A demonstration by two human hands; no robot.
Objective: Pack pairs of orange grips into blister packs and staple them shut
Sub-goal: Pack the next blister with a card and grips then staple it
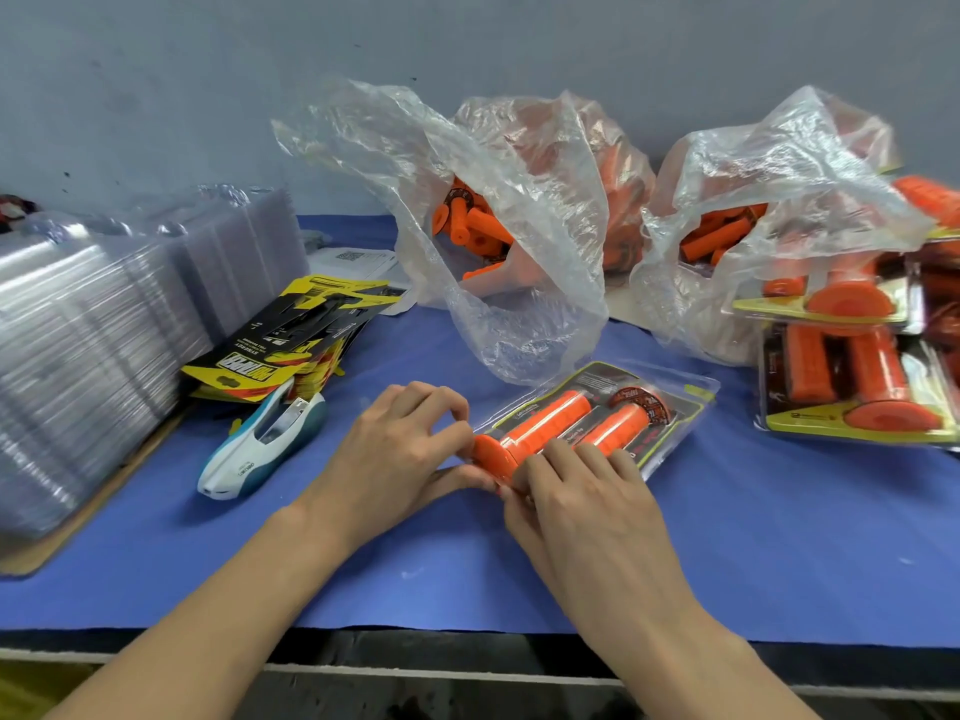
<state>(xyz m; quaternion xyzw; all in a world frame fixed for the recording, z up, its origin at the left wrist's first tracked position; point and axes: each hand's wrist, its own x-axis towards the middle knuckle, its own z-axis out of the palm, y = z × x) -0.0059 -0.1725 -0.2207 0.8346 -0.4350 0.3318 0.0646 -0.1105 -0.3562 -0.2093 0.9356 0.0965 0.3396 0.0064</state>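
Observation:
A clear blister pack [675,407] lies on the blue mat [779,537] at the centre, holding two orange grips [545,423] over a printed card. My left hand [400,449] pinches the pack's near left corner beside the grip's flange. My right hand [576,496] grips the pack's near edge, its fingers curled over the grips. A white and teal stapler [260,444] lies on the mat to the left of my hands, untouched.
Stacked empty blister shells [104,314] fill the left. Yellow and black cards [301,330] lie beside them. Two plastic bags of loose orange grips [478,226] [722,236] stand at the back. Finished packs [852,376] pile up at the right. The table edge [467,641] runs in front.

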